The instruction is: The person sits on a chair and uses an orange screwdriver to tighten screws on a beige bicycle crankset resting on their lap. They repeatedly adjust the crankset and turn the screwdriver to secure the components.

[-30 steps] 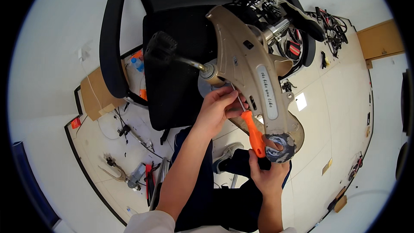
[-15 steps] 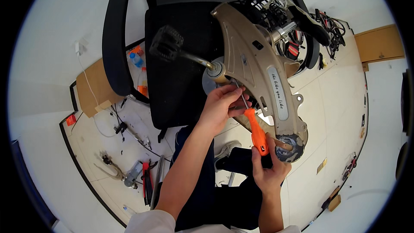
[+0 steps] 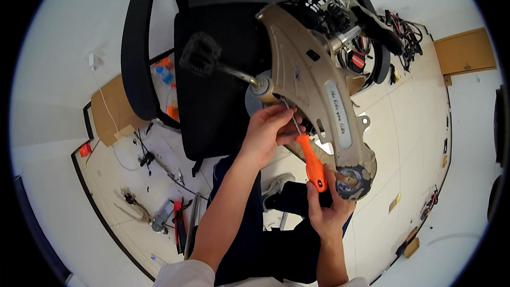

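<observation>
A tan metal bicycle frame (image 3: pixel 297 58) lies across the black chair, with a pedal (image 3: pixel 199 53) on a crank and a scuffed round end (image 3: pixel 353 188) toward me. An orange-handled screwdriver (image 3: pixel 313 162) points up into the frame's underside below the crank's hub (image 3: pixel 261 86). My left hand (image 3: pixel 268 133) is closed around the thin shaft, just under the hub; its tip is hidden. My right hand (image 3: pixel 329 210) is closed at the butt of the orange handle, thumb below it and index finger beside it, against the frame's round end.
The black chair (image 3: pixel 215 122) fills the middle. Cardboard (image 3: pixel 109 111), bottles (image 3: pixel 164 74) and loose metal parts (image 3: pixel 159 218) lie on the left floor. A tangle of cables (image 3: pixel 404 40) lies at right, near a wooden panel (image 3: pixel 462 53). My legs are below my hands.
The view has shifted slightly. My right hand's index finger has moved up beside the screwdriver handle. My left hand remains on the shaft under the hub.
</observation>
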Tool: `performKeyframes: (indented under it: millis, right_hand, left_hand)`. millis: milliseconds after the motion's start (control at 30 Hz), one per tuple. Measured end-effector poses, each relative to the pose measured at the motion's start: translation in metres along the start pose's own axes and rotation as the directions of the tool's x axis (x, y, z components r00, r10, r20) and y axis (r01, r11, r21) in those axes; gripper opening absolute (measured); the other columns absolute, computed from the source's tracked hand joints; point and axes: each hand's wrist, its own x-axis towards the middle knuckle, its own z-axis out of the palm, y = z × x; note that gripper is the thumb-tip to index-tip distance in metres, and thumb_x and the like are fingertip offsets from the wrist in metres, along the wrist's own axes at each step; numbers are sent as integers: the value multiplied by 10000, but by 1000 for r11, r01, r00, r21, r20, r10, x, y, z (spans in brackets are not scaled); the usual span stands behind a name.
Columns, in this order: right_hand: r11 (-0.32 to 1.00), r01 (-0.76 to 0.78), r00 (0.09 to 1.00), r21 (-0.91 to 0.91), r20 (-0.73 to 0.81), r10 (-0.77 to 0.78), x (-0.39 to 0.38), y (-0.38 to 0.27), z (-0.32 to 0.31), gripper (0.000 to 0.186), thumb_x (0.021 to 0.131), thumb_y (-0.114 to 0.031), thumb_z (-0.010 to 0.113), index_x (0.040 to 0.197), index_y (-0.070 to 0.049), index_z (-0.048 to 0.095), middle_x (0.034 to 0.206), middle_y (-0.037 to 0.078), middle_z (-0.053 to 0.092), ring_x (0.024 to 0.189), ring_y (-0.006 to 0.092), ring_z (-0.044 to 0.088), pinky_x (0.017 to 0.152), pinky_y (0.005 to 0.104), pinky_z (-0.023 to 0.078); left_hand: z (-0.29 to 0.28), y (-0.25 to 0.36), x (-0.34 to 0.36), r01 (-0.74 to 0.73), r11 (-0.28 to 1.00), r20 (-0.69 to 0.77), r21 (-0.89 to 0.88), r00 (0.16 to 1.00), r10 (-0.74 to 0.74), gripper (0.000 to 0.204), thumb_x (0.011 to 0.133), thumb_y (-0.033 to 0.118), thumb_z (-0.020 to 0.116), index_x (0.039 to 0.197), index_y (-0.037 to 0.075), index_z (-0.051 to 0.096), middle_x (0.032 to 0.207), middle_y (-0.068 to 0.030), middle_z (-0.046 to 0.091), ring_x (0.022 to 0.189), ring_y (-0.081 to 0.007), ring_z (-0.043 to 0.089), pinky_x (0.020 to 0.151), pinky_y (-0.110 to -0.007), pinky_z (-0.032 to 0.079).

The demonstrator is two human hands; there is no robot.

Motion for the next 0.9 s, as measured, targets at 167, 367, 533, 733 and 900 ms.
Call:
performKeyframes:
  millis: [167, 367, 533, 733, 900]
  right_hand:
    - [1000, -16, 1000, 19, -10, 16, -4, 3, 1, 362, 790, -131, 725, 1102, 40, 660, 987, 181, 680, 944, 298, 664, 867, 361, 490]
    - [989, -112, 993, 92, 55, 107, -16, 7, 5, 305, 855, -113, 675, 1101, 64, 638, 823, 109, 682, 718, 152, 665, 681, 258, 519]
    - [987, -128, 990, 98, 65, 122, -11, 8, 17, 332, 837, -111, 708, 1107, 69, 633, 711, 52, 654, 634, 78, 622, 617, 214, 503]
    - [994, -66, 997, 86, -27, 68, -12, 1, 21, 417, 763, -168, 796, 1087, 52, 656, 740, 116, 692, 625, 170, 689, 614, 253, 532]
    - [996, -53, 997, 77, -43, 57, -14, 2, 24, 423, 762, -166, 796, 1089, 57, 650, 756, 127, 689, 627, 186, 684, 616, 263, 533]
  left_hand:
    - [3, 4, -1, -19, 1000, 2, -23, 1000, 19, 167, 958, 170, 568, 1009, 22, 625, 892, -69, 668, 815, -176, 685, 707, -302, 592]
    - [6, -3, -6, -1, 999, -65, -53, 998, -3, 167, 919, 145, 632, 1014, 8, 620, 851, -72, 659, 763, -181, 674, 665, -276, 585]
    - [0, 1, 0, -48, 998, -52, -40, 998, 46, 209, 923, 165, 632, 1052, 1, 621, 854, -75, 655, 731, -177, 665, 628, -267, 568]
    - [0, -1, -2, -41, 999, -32, -24, 999, 41, 224, 931, 176, 620, 1065, -4, 624, 861, -75, 654, 743, -176, 671, 643, -267, 571]
    - [-1, 0, -2, -50, 999, -31, -11, 998, 50, 233, 935, 176, 612, 1080, -6, 627, 862, -74, 654, 744, -172, 672, 640, -270, 576]
